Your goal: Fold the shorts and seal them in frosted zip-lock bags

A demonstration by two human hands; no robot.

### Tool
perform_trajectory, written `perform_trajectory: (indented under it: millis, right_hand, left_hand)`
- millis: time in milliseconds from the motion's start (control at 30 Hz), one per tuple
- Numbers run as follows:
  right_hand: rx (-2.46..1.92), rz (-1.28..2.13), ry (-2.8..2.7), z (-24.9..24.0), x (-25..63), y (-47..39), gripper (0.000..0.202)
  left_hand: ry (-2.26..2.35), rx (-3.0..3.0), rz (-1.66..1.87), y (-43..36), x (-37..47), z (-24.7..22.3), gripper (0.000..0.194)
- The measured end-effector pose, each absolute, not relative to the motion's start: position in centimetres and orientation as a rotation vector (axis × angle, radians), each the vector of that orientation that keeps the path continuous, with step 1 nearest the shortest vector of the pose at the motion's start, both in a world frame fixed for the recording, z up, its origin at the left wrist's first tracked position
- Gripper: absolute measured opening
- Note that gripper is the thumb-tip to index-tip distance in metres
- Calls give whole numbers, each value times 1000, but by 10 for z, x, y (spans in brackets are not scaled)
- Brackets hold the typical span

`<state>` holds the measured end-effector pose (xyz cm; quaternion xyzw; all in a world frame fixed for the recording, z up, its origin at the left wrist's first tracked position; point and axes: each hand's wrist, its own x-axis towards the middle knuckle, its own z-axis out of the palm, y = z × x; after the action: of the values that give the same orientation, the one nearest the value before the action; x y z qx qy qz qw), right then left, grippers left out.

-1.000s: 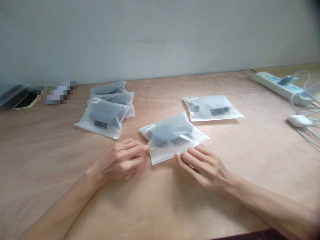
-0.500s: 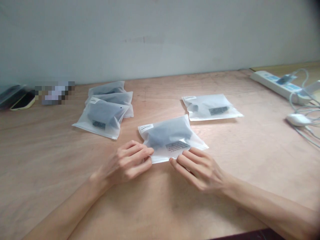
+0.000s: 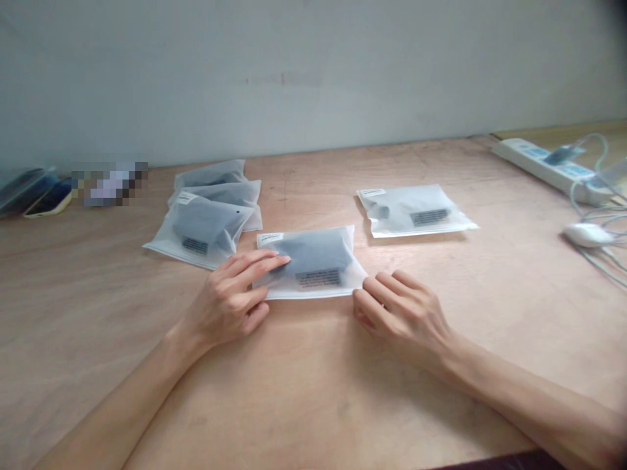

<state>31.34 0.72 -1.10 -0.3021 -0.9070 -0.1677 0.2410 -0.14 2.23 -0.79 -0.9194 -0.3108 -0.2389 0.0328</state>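
Observation:
A frosted zip bag (image 3: 321,253) with a dark item inside lies flat in front of me, its printed label toward the near edge. Across its left side rest the outstretched fingers of my left hand (image 3: 228,297), with the thumb by the lower left corner. My right hand (image 3: 404,307) is closed at the bag's lower right corner, the fingertips pinching its edge. Behind my left hand, three similar frosted bags (image 3: 203,225) overlap in a pile. Farther right lies another frosted bag (image 3: 416,207), apart from the rest.
A white power strip (image 3: 548,168) stands at the back right with a plug in it. Near it are a white adapter (image 3: 586,234) and loose cables. At the far left lie a phone (image 3: 51,198) and a blurred-out object (image 3: 112,185). A wall closes off the table's back.
The bag in front of me has shifted left and lies flatter and straighter. My left hand has moved left, its fingers now laid over the bag. My right hand has slid to the right corner.

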Motion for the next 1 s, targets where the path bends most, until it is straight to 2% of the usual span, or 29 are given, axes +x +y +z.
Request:
perform_trajectory:
  millis: [267,367,567,600,733,767,1000]
  right_hand:
    - [-1037,-537,-2429,-9,313,8,22]
    - [-1005,-444,-2422,-13,314,10,18]
    - [-955,-151,-2418,-18,313,11,28]
    - [-937,-126,-2423,-19,313,10,28]
    - [-858,-72,-2438,-20,312,5,27]
    - [-840,-67,-2440,-20,312,5,27]
    - [-766,-25,-2444,-23,309,4,28]
  left_hand:
    - [-1030,-2731,-767,27,-3,-7,22]
    - [-1057,-2766,-783,25,-3,-7,17]
    - [-1085,-2753,-795,18,2,-6,9]
    - [-1086,-2733,-798,17,5,-6,13]
    - [-1115,-2693,-653,14,18,-12,53]
    - [-1116,-2683,-604,15,21,-14,56]
    - [-946,-2591,-603,16,16,-14,48]
